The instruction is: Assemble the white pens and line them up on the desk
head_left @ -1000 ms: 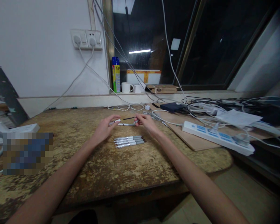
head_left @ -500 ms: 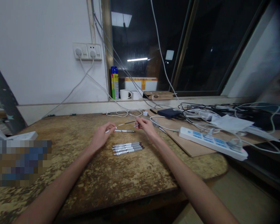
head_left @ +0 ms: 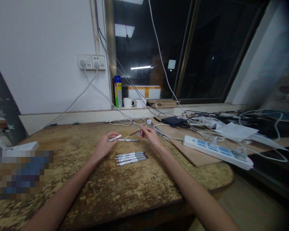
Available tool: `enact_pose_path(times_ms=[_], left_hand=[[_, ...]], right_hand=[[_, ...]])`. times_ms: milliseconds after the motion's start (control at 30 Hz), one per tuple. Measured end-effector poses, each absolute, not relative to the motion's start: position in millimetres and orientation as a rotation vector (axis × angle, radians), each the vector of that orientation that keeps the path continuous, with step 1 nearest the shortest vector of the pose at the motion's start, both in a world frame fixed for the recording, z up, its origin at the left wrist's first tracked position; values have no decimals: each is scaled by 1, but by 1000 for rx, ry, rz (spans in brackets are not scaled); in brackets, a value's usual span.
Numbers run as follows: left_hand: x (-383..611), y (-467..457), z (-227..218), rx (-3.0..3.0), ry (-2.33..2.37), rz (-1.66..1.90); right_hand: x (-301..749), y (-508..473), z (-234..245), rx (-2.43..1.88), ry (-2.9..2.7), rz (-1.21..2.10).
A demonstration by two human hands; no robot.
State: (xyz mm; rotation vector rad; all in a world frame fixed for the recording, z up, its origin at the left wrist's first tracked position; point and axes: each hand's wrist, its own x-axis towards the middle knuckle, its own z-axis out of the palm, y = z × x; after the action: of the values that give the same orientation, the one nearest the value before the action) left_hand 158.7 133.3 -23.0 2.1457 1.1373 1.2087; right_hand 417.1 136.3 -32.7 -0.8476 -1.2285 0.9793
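Note:
My left hand (head_left: 106, 143) is closed around a white pen barrel (head_left: 115, 138), its white end pointing right and slightly up. My right hand (head_left: 146, 134) pinches a thin pen refill (head_left: 134, 132), which slants down to the left with a dark body and a pale tip. A small light part shows at the right fingertips, too blurred to name. Between the hands, a white pen (head_left: 128, 140) lies on the worn wooden table (head_left: 125, 186). Nearer to me, several white-and-grey pens (head_left: 131, 158) lie side by side.
A white power strip (head_left: 216, 152) and a brown board (head_left: 190, 155) lie on the right, with tangled cables (head_left: 202, 117) behind. A dark flat box (head_left: 173, 121) sits at the back. The sill holds a spray can (head_left: 118, 92), a white mug (head_left: 128, 102) and a cardboard box (head_left: 162, 103).
The barrel in my left hand has turned and shows more of its length. The refill in my right hand now slants more steeply, its pale tip lower. The view has tilted up slightly.

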Motion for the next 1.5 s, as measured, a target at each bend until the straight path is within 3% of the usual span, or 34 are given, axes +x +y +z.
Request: enact_pose_path(times_ms=[1500], left_hand=[[151,135,-23,2056,1169,1236]], right_hand=[[417,138,-35,-883,-1326,808]])
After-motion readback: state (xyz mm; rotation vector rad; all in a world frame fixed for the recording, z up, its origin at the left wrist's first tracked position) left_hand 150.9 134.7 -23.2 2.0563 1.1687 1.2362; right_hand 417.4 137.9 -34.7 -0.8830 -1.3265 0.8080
